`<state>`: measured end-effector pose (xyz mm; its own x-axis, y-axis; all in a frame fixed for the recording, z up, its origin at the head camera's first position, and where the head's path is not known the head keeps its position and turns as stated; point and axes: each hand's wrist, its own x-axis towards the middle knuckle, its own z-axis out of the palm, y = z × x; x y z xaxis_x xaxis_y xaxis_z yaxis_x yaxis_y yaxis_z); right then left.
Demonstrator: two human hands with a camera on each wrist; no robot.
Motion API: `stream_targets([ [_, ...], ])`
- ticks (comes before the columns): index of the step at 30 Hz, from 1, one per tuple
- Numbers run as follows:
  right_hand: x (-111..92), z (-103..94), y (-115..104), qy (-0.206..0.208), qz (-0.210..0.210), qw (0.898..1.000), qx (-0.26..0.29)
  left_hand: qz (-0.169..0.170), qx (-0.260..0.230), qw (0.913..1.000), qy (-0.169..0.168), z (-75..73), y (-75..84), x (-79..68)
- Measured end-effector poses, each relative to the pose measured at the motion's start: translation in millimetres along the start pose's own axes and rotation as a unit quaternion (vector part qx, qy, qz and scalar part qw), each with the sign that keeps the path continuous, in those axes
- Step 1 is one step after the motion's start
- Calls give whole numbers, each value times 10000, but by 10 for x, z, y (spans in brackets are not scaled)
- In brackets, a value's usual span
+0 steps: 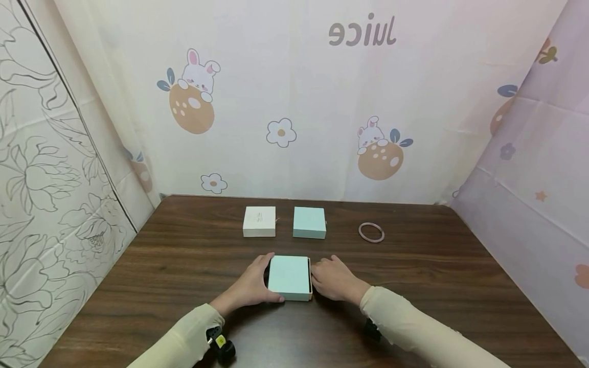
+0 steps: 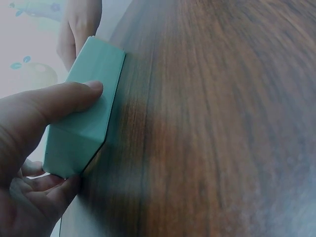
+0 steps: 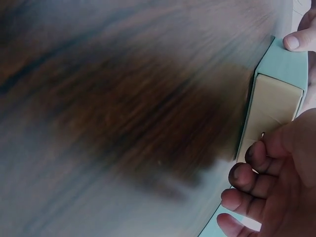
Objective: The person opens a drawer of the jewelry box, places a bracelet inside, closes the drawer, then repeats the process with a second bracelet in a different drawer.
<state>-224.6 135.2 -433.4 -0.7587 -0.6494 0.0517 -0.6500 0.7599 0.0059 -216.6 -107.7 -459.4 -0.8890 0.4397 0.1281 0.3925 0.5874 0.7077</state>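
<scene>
A mint-green drawer box (image 1: 289,278) lies flat on the table in front of me. My left hand (image 1: 254,283) grips its sleeve from the left, thumb (image 2: 79,98) along the near side and fingers around the far side. The cream inner drawer (image 3: 271,106) sticks out slightly at the right end. There my right hand (image 1: 333,278) has its thumb and index finger pinched together against the drawer's front, at its small pull tab, which the fingers mostly hide. Its other fingers (image 3: 242,175) are loosely curled.
Behind, on the brown wooden table (image 1: 184,245), stand a white box (image 1: 259,221) and another mint-green box (image 1: 309,222), each with a small tab on its right side. A pale ring (image 1: 371,232) lies to their right. A patterned curtain (image 1: 285,76) hangs along the back edge.
</scene>
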Motion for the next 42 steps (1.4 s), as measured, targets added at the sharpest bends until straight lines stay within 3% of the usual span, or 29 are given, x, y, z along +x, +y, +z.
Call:
stream_targets([
  [11,30,19,-35,54,-115,9999,106,59,7,10000,34,-1,-3,0],
  [19,23,-27,-16,-290,249,9921,1195,93,2,9999,76,-11,14,11],
  [29,-5,-66,-31,-348,367,9836,1730,2,-24,10000,25,1,8,-2],
  [42,-21,-105,-10,-168,412,9841,1720,-24,76,9998,181,12,97,55],
])
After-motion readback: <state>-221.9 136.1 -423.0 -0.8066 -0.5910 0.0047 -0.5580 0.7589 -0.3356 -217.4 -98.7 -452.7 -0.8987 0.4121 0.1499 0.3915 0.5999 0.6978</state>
